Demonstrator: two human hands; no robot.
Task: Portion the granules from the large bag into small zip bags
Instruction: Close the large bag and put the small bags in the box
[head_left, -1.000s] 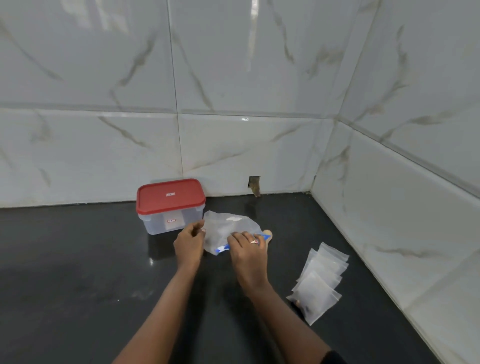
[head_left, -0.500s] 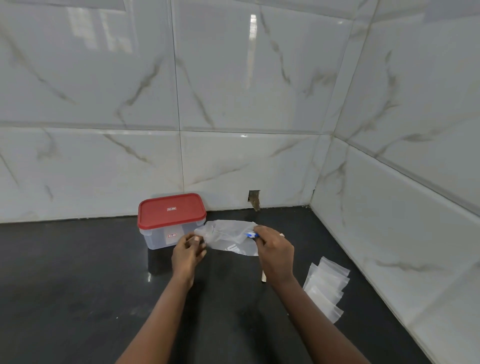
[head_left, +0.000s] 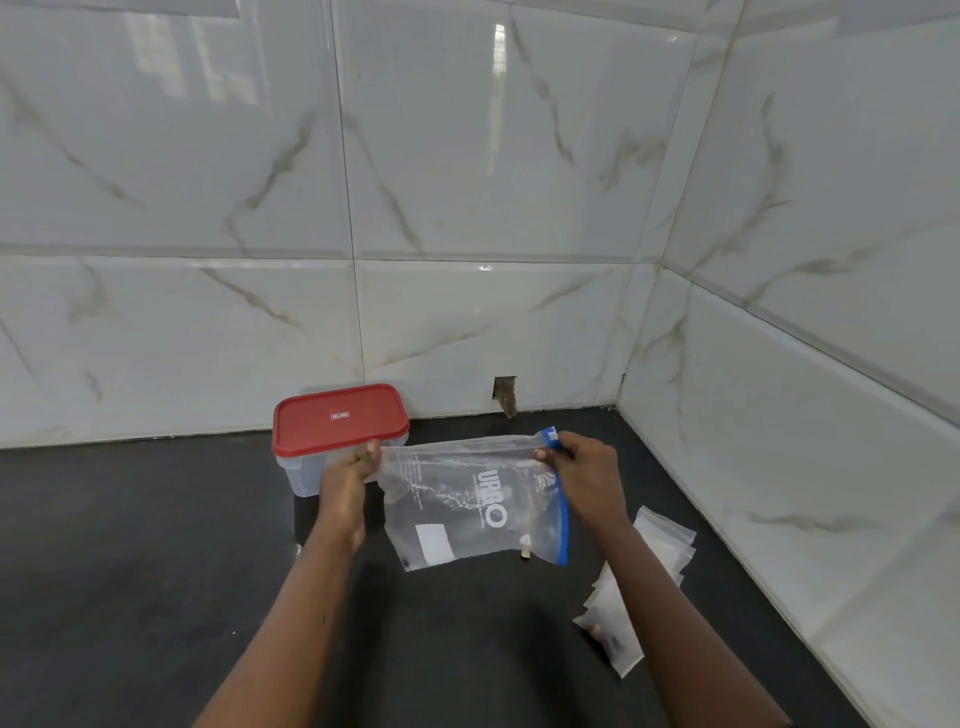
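1. Large bag, centre of the frame: large white capitals are printed on the clear film, turned sideways so they run top to bottom. They appear to read "URBO"; the third letter is uncertain.
2. Same bag, just beside the capitals: one line of smaller white print, also sideways. Too small to read.
3. Same bag, upper left part: a block of fine white print in several lines. Not legible.
4. Same bag, lower left part: white patch. Whether it carries writing cannot be told.
5. Red lid, left of centre: small white-framed mark in the middle of the lid. Characters too small to read.
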